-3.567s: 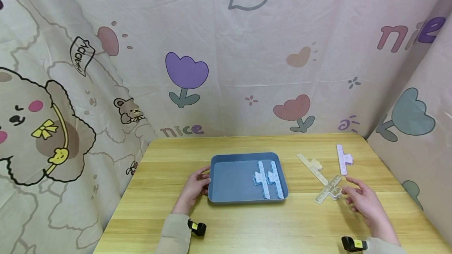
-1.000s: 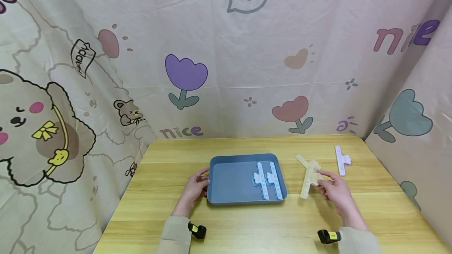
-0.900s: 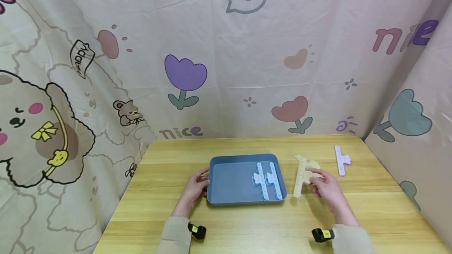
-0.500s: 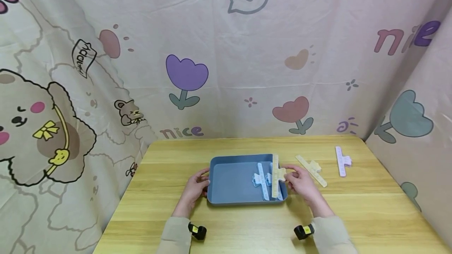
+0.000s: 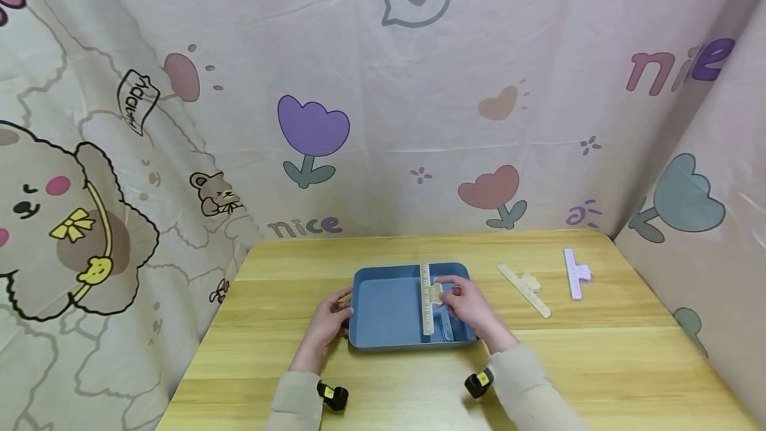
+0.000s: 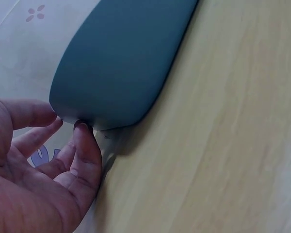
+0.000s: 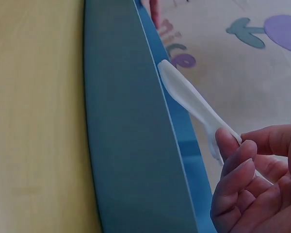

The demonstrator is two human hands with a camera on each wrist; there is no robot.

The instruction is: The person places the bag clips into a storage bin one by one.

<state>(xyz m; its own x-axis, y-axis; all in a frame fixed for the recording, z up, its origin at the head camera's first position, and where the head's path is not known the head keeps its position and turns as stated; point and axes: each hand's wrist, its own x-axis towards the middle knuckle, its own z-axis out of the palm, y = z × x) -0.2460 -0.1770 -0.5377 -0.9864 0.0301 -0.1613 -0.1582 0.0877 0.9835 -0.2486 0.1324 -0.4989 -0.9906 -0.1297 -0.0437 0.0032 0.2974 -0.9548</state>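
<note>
My left hand [image 5: 328, 322] holds the left end of the blue-grey tray [image 5: 383, 311]; in the left wrist view its curled fingers and thumb meet the tray's corner [image 6: 116, 73]. Over the tray, my right hand [image 5: 471, 304] pinches a pale yellow clip [image 5: 427, 301] with a long ruler-marked bar. The right wrist view shows that clip [image 7: 194, 102] edge-on, above the tray rim, between thumb and fingers. Beneath the right hand lies a light blue clip [image 5: 446, 326] in the tray, partly covered. A second blue clip beside it is mostly hidden by the hand.
Another pale yellow clip [image 5: 524, 290] lies slanted on the wooden table [image 5: 407, 391], right of the tray. Farther right is a lilac clip [image 5: 573, 275]. A printed curtain [image 5: 371, 205] hangs behind the table and at both sides.
My right hand has picked up the nearer yellow clip from the table and carried it left, past the tray's right rim, to above the tray. My left hand stays at the tray's left end.
</note>
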